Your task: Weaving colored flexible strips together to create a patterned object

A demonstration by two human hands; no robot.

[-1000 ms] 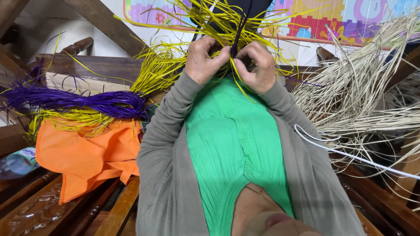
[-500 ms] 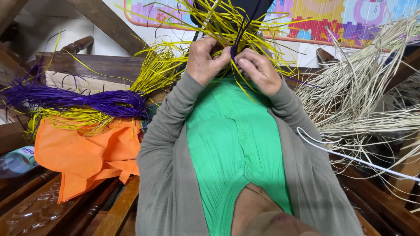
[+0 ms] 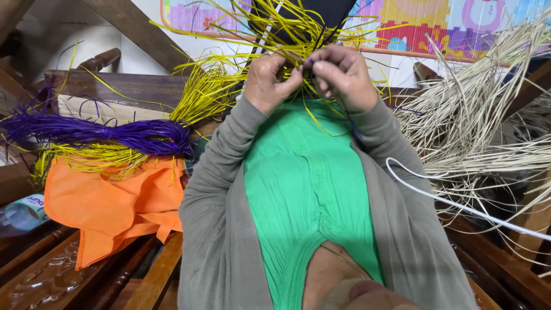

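— So, which step is in hand?

— Weaving, it looks like. Both hands meet at the far middle: the left hand (image 3: pixel 270 83) is pinched shut on yellow strands (image 3: pixel 229 86), and the right hand (image 3: pixel 341 77) has its fingers curled onto the same strands beside a dark panel (image 3: pixel 310 14).

— And the spare material?

— A purple bundle (image 3: pixel 109 135) lies at left over an orange cloth (image 3: pixel 109 201); pale straw (image 3: pixel 488 120) fans out at right.

— The next move?

— Probably tight fingertip control to tuck one strand without loosening the others.
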